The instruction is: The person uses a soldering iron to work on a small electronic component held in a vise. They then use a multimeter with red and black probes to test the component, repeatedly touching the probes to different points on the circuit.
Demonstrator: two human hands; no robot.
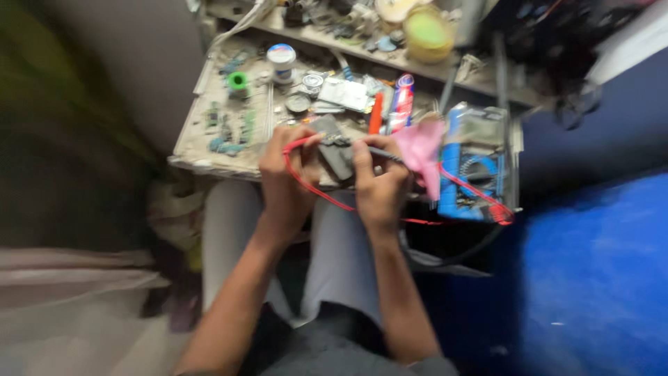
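My left hand (285, 174) grips a red probe whose red lead (327, 198) loops down past my wrist. My right hand (379, 177) holds a black probe (383, 152) like a pen. Both probe tips meet over a small dark grey device (332, 150) lying at the front edge of a cluttered workbench (202, 132). The picture is blurred, so the exact contact points are unclear.
A blue meter (473, 174) sits right of my hands, with a pink cloth (421, 150) beside it. Behind are a green tape roll (238, 81), a white tub (282, 59), a yellow-green lidded container (428, 31) and small parts. A blue surface (598, 278) lies at the right.
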